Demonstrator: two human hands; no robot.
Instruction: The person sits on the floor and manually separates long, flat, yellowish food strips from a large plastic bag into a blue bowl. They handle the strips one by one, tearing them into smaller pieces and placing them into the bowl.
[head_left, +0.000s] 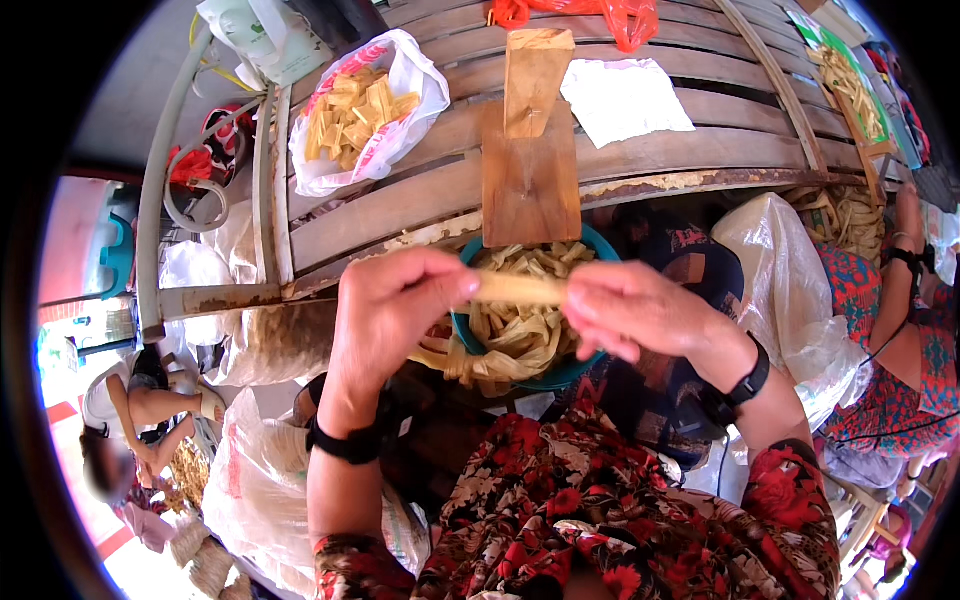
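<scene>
My left hand (401, 307) and my right hand (649, 307) stretch a pale yellow flat strip (519, 288) level between them, its ends pinched by thumb and fingers. The right fingers look slightly blurred. Below the strip sits a teal basin (466, 330) full of loose, similar pale strips (517, 341); the hands and strip partly cover it. Just beyond, a wooden board (531, 202) juts over the edge of a slatted bench, with a wooden block (534, 82) standing on it.
On the slatted bench (390, 217) lie a plastic bag (315, 176) of folded yellow pieces, a white sheet (626, 101) and a red plastic bag (630, 22). Large translucent sacks (259, 487) stand at my left. Other people sit at the left and right.
</scene>
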